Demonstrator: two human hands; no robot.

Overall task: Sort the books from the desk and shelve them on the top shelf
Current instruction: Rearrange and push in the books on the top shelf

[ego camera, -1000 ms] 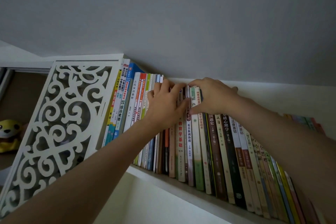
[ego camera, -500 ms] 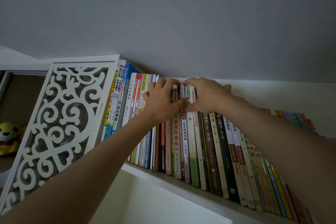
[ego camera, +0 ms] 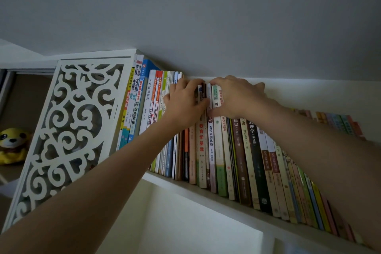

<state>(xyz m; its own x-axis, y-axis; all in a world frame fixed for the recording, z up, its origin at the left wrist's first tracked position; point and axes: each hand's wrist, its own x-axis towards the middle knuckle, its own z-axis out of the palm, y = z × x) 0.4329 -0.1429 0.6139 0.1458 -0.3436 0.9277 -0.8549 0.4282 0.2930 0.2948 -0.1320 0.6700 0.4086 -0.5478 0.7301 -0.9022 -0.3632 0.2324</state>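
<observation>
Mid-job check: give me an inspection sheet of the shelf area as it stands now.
Surface: top shelf, white, packed along its length.
Job's things: books upright in a tight row, spines out.
Clutter: yellow plush toy in the compartment at left.
Hands: left hand and right hand both at the book tops mid-row, fingers curled over them.
Cables: nothing seen.
Surroundings: white fretwork panel at the row's left end; grey wall above.
</observation>
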